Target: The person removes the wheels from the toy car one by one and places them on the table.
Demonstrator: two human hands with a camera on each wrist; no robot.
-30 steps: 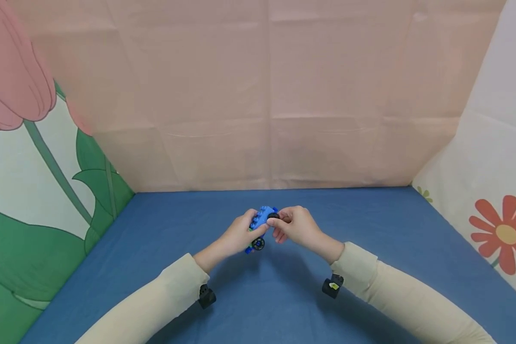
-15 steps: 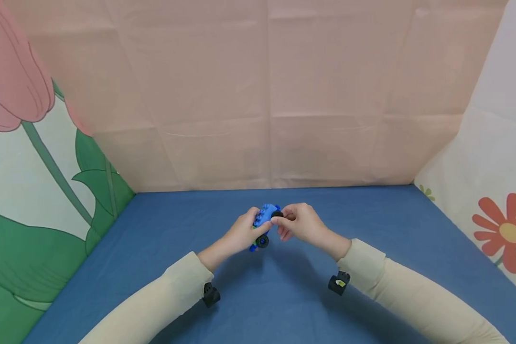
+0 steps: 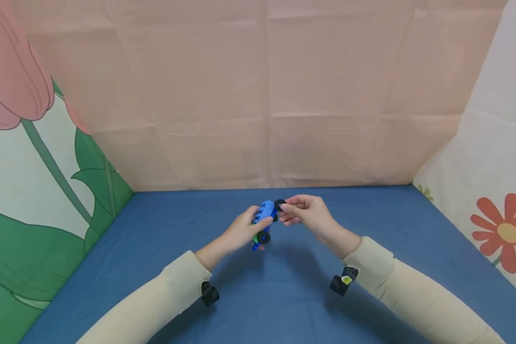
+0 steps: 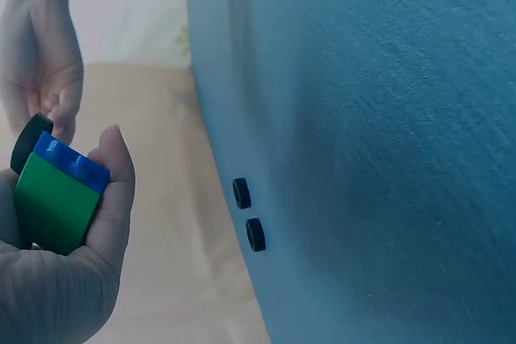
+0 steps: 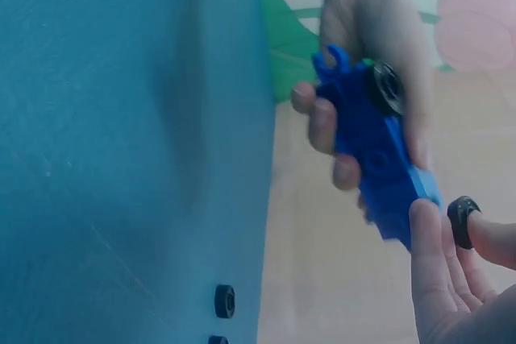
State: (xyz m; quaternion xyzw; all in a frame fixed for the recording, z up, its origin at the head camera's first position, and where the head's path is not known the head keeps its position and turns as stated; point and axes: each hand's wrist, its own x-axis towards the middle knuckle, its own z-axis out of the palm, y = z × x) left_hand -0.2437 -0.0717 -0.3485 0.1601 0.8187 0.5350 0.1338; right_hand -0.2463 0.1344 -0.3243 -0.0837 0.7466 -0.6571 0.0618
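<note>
A small toy car (image 3: 264, 210) of blue and green blocks is held above the table by my left hand (image 3: 240, 231), its thumb over the near side. One black wheel (image 3: 263, 237) sits on the car's lower end. My right hand (image 3: 314, 215) pinches a loose black wheel (image 5: 462, 221) between thumb and fingers, just off the car's upper end. In the right wrist view the blue underside (image 5: 379, 159) shows, with a hook-like blue piece (image 5: 332, 60) at one end. My left palm hides part of the green block (image 4: 56, 203).
Two black wheels stand on edge on the blue table (image 4: 363, 159) near its far edge, one wheel (image 4: 241, 193) beside the other wheel (image 4: 255, 234). A beige cloth wall (image 3: 258, 95) rises behind, with flower-printed cloths (image 3: 499, 143) at the sides.
My right hand has drawn back and up to the right, and the wheel in its fingers now stands clear of the car's side. The left hand shifted slightly right with the car.
</note>
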